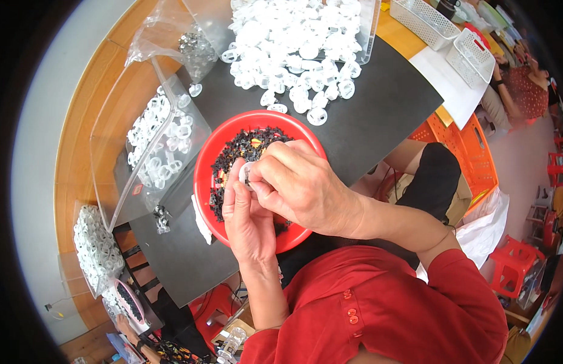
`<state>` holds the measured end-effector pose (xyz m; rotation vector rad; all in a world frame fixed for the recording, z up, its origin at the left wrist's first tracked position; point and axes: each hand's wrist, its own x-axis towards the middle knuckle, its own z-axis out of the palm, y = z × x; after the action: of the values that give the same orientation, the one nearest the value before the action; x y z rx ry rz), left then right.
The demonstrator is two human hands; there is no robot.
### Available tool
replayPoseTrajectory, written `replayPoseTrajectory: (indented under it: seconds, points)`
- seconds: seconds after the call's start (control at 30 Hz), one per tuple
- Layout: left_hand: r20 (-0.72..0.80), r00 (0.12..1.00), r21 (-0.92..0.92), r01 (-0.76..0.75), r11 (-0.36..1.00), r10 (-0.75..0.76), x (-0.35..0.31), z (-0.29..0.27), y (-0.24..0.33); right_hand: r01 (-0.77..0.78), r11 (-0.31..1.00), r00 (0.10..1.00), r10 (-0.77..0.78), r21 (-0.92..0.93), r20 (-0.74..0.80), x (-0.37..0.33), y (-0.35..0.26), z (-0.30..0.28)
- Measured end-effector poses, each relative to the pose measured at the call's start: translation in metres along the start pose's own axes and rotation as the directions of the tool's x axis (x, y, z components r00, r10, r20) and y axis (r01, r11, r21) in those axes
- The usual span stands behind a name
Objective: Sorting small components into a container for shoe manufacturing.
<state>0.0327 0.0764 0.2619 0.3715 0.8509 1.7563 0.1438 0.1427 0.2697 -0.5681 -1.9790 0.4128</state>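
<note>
Over a red basin (202, 159), my two hands meet at a small white plastic piece (244, 173). My left hand (252, 229) pinches it from the near left side, with the fingers pointing up. From the right, my right hand (306, 189) presses thumb and forefinger onto the same piece, hiding part of it. A tiny dark bit shows by those fingertips; I cannot make out what it is. Heaps of small black parts (233, 150), with some yellow and orange among them, fill the basin below.
White plastic pieces (293, 45) spill from a clear bin at the back. A tilted clear bin (99, 159) holds more at left. Small metal parts (162, 219) lie near it. An orange crate (469, 155) stands at right. Another person's hand (128, 330) shows at lower left.
</note>
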Motion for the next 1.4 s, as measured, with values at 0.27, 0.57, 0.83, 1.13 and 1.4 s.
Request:
replayPoseTrajectory:
  seconds: [0.27, 0.57, 0.83, 1.13, 1.4]
  points:
    - [-0.037, 0.992, 0.161, -0.116, 0.98, 0.123, -0.005, 0.005, -0.006, -0.034, 0.989, 0.999, 0.033, 0.147, 0.008, 0.004, 0.002, -0.005]
    - [0.014, 0.995, 0.214, -0.096, 0.972, 0.095, -0.005, -0.009, -0.007, -0.176, 0.943, 0.974, 0.125, 0.284, 0.189, 0.007, 0.003, -0.015]
    - [0.135, 0.981, 0.196, 0.109, 0.974, -0.137, -0.004, -0.003, 0.015, -0.307, 0.834, 0.943, 0.202, 0.458, 0.264, -0.002, 0.019, -0.029]
    - [0.203, 0.975, -0.097, -0.076, 0.992, 0.095, 0.038, 0.018, 0.136, -0.52, 0.844, 0.854, 0.515, 0.134, 0.068, 0.005, 0.073, -0.072]
    - [0.124, 0.954, 0.639, -0.286, 0.714, 0.271, -0.004, -0.028, 0.053, -0.346, 0.938, 0.906, 0.34, -0.023, 0.25, 0.054, 0.107, -0.033]
